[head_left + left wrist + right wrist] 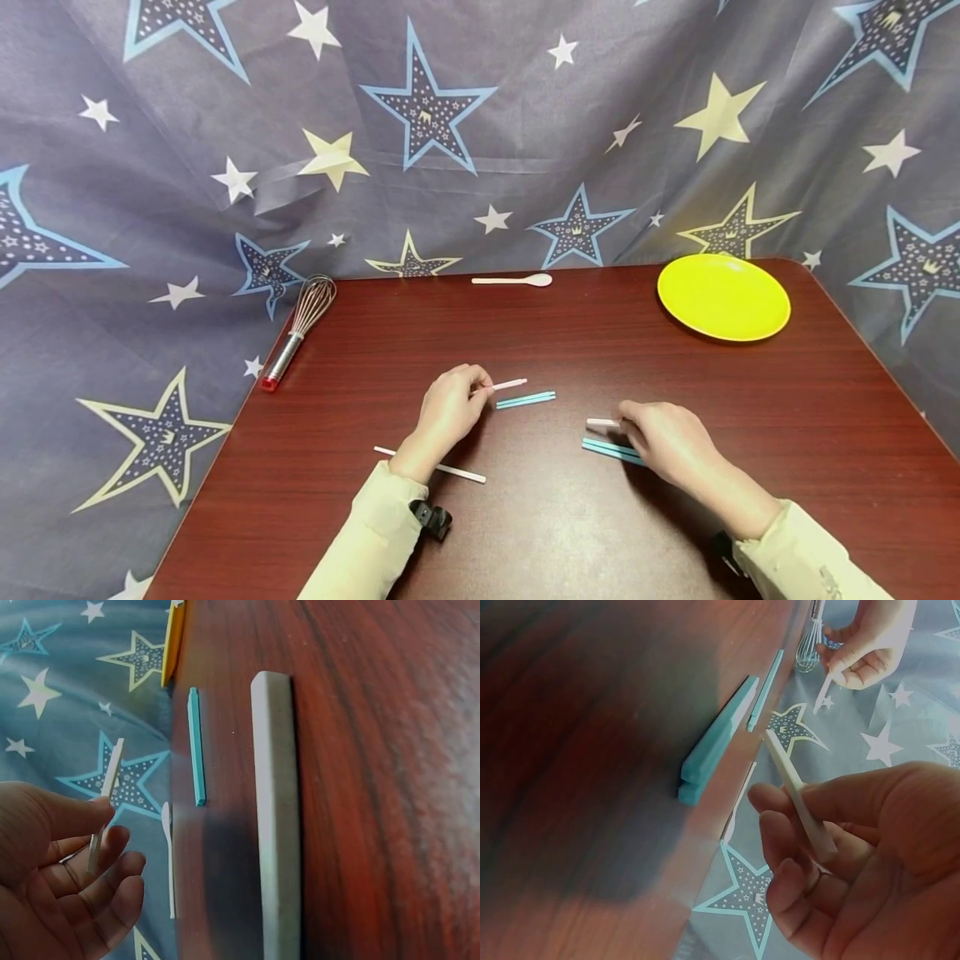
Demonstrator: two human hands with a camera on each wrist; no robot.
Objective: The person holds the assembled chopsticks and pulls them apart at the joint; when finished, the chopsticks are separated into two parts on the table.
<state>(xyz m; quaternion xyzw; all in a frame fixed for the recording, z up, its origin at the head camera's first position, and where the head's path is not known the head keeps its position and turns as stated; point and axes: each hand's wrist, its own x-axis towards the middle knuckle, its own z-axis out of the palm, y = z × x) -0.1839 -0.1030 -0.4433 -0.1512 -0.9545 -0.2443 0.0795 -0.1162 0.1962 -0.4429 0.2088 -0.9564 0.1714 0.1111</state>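
Observation:
My left hand (452,404) pinches a short white chopstick piece (512,384) between thumb and forefinger, its narrower end pointing right. Just beneath that end, two blue chopstick pieces (525,401) lie side by side on the table. Over on the right, my right hand (667,433) holds another white chopstick piece (787,769) between thumb and fingers, raised off the wood. Two thicker blue chopstick pieces (609,449) lie below it, partly hidden by that hand. A longer white chopstick (461,473) passes under the left wrist, which covers its middle.
Along the back edge of the brown table (562,533) lies a white spoon (517,281). A whisk (296,333) rests at the left edge, and a yellow plate (723,297) stands in the back right corner. Star-patterned cloth (465,208) hangs behind.

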